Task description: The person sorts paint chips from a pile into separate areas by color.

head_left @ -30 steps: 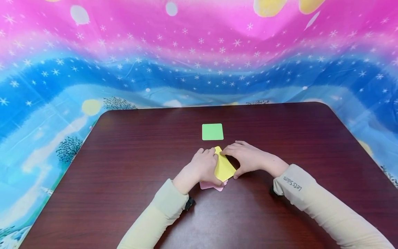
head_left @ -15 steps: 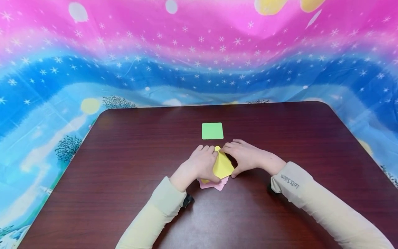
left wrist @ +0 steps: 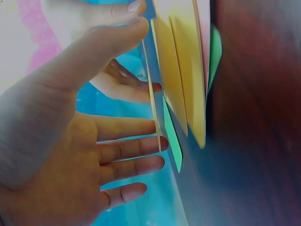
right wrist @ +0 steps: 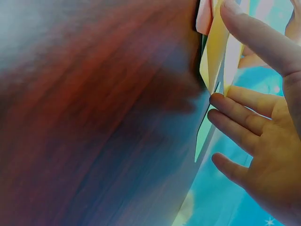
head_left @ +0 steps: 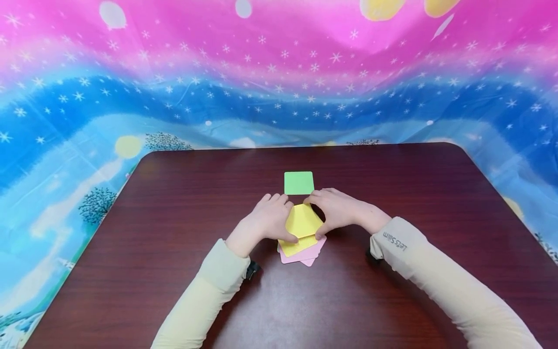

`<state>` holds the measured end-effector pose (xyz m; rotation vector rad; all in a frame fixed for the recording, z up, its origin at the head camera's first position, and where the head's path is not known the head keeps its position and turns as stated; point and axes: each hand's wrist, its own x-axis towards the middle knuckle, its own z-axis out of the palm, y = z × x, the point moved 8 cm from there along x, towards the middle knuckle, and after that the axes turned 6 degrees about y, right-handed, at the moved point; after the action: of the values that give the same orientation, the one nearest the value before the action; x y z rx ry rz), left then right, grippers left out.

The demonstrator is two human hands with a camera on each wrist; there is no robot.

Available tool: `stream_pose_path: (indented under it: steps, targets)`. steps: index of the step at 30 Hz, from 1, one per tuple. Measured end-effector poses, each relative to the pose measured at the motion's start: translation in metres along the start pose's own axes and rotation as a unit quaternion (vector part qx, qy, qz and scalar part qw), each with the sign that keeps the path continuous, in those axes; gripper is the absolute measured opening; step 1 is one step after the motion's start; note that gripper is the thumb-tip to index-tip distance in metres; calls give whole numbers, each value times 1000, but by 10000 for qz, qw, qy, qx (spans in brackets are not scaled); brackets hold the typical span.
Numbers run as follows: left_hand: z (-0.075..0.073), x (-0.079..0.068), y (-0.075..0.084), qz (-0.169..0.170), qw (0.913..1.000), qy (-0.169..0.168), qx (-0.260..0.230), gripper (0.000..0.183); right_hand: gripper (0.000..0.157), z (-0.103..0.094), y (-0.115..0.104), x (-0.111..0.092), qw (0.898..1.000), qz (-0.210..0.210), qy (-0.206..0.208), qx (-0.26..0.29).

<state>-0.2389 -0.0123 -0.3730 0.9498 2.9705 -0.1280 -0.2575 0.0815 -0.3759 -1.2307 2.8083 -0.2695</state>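
Observation:
A yellow card (head_left: 303,219) is held raised over a loose pile by both hands. My left hand (head_left: 267,218) grips its left side, thumb at the near edge and fingertips at the far edge. On the opposite side my right hand (head_left: 337,209) holds it the same way. The left wrist view shows this card (left wrist: 151,89) edge-on, apart from the cards below. Under it lie more yellow cards (head_left: 301,246), fanned at differing angles. Pink cards (head_left: 301,256) stick out beneath those, and a green card (left wrist: 216,49) shows at the bottom of the pile.
Just beyond the pile, a single green card (head_left: 299,182) lies flat on the dark reddish-brown table (head_left: 209,194). A patterned pink and blue cloth (head_left: 279,87) hangs behind the table's far edge.
The hands have moved slightly back and left with the yellow card, which has turned from slanted to nearly square. More of the yellow and pink cards underneath now shows.

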Motion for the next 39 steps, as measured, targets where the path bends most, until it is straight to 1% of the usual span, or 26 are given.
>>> stream_pose_path:
  steps: [3,6,12,16,19,25,31,35,39]
  targets:
    - [-1,-1,-9,-108,9999,-54,-83,74,80,-1,1,6,9999,92,-7,77]
    - [-4,-2,-17,-212,9994,-77,-277,74,81,-2,3,12,9998,169,-41,118]
    - [-6,-5,-33,-307,9972,14,-679,74,81,-4,3,23,9997,207,72,102]
    - [-4,-4,-42,-299,9966,30,-767,75,81,-4,3,31,9995,264,127,74]
    - [-3,-2,-49,-284,9964,122,-793,77,81,-3,3,37,9993,320,147,121]
    - [-3,-2,-62,-381,9953,212,-868,79,82,-3,5,47,9986,341,262,296]
    - [-3,0,-73,-459,9941,319,-929,78,81,-2,9,56,9973,507,347,411]
    - [0,2,-81,-611,9930,258,-979,79,79,-2,12,62,9970,520,424,389]
    - [4,4,-88,-714,9924,138,-988,77,74,0,14,67,9971,553,412,323]
